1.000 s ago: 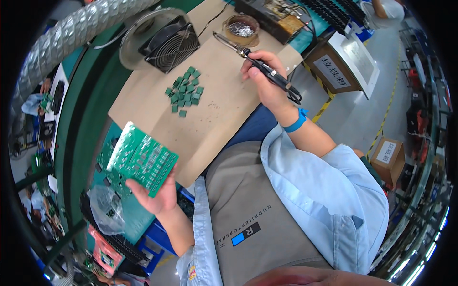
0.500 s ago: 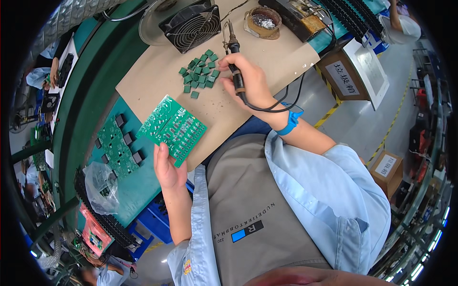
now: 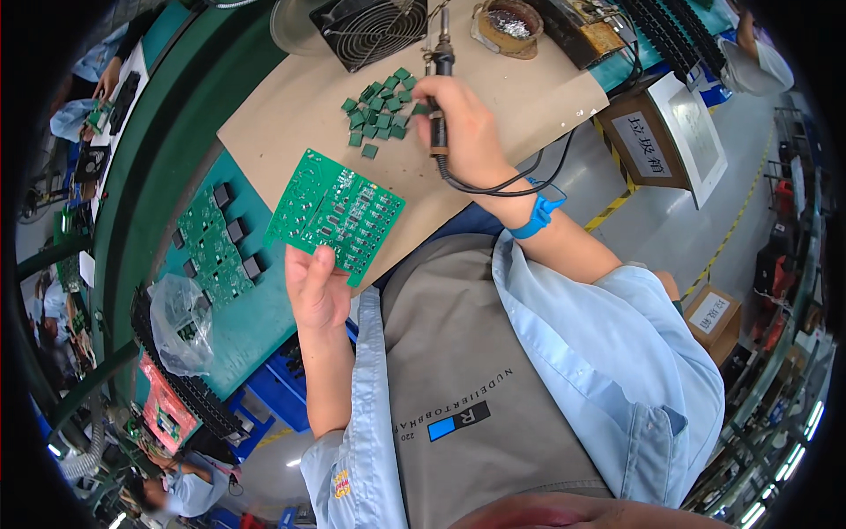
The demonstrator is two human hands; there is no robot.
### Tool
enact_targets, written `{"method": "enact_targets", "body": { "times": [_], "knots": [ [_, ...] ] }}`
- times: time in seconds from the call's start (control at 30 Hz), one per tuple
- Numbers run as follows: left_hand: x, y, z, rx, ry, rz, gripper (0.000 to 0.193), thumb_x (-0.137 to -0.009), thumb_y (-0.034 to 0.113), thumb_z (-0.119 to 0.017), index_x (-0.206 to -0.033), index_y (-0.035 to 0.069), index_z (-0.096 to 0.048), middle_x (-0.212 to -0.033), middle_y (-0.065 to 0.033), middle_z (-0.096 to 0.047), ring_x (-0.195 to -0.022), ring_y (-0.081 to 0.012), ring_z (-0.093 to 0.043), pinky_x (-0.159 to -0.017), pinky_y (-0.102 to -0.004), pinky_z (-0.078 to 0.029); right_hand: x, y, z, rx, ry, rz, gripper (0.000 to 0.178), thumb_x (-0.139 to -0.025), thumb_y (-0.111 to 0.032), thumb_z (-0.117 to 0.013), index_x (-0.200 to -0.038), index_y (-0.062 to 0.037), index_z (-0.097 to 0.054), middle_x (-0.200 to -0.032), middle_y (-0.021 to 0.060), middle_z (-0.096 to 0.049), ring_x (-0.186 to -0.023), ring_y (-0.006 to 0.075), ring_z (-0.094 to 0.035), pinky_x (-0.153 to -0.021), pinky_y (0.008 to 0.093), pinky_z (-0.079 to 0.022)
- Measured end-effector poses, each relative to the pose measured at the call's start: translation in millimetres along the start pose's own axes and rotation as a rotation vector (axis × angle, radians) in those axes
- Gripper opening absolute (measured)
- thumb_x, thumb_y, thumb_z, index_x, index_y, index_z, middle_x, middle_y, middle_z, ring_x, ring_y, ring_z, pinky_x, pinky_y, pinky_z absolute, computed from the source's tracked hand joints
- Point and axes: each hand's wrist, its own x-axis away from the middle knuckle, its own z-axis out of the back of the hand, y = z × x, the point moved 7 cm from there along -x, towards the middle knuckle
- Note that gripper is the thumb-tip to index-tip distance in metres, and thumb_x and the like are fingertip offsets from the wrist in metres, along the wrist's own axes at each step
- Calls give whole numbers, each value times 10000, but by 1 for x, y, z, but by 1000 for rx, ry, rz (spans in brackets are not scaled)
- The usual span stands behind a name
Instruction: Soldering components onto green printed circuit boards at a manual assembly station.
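Observation:
My left hand (image 3: pixel 319 286) pinches the lower edge of a green circuit board (image 3: pixel 335 212), thumb on top. The board is tilted, with rows of small components and solder points facing up. In my right hand (image 3: pixel 467 128) is a soldering iron (image 3: pixel 440 97) with a black handle, its metal tip pointing away from me. My right fingertips are beside a pile of small green square pieces (image 3: pixel 381 113). One green piece (image 3: pixel 420 109) shows right at those fingertips; whether they grip it I cannot tell.
Brown board (image 3: pixel 520 110) covers the worktop. Beyond the pile stand a black fan (image 3: pixel 374 31) and a round solder pot (image 3: pixel 507 28). Linked circuit boards (image 3: pixel 211 251) and a clear plastic bag (image 3: pixel 181 326) lie left. The iron's cable (image 3: pixel 493 189) loops over my right wrist, near a blue wrist strap (image 3: pixel 539 216).
The whole view has shifted slightly. The circuit board has turned flatter toward me in my left hand. My right fingers have closed in, and a green piece now shows at their tips.

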Motion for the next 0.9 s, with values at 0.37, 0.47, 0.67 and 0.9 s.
{"method": "enact_targets", "body": {
  "times": [0.37,0.47,0.67,0.9],
  "knots": [
    [9,33,-14,-757,233,-255,408,-831,-105,-729,-1209,29,-654,-1106,-137,-733,-971,-262,-710,-833,-351,-579,7,23,31,-340,155,-116,297,-892,107,-646,-1121,-79,-607,-897,30,-703,-746,155,-671,-703,268,-530],
    [1,42,-42,-886,6,-496,335,-780,-55,-776,-1087,41,-684,-1093,-112,-738,-1033,-297,-697,-897,-393,-564,8,19,34,-258,135,-47,261,-925,87,-634,-1131,-69,-593,-938,48,-702,-764,153,-678,-707,266,-538],
    [9,52,-76,-1364,-83,-837,172,-729,87,-818,-854,95,-700,-1114,-55,-738,-1178,-332,-640,-1053,-505,-492,17,24,39,-534,124,-233,272,-942,81,-628,-1168,-55,-560,-1010,99,-703,-811,169,-687,-723,262,-555],
    [9,52,-81,-1468,61,-944,118,-773,179,-792,-749,140,-683,-1119,-17,-737,-1244,-323,-592,-1154,-588,-390,19,6,45,-668,48,-195,364,-929,111,-629,-1225,-55,-498,-1054,168,-696,-852,197,-673,-755,274,-558]
  ]
}}
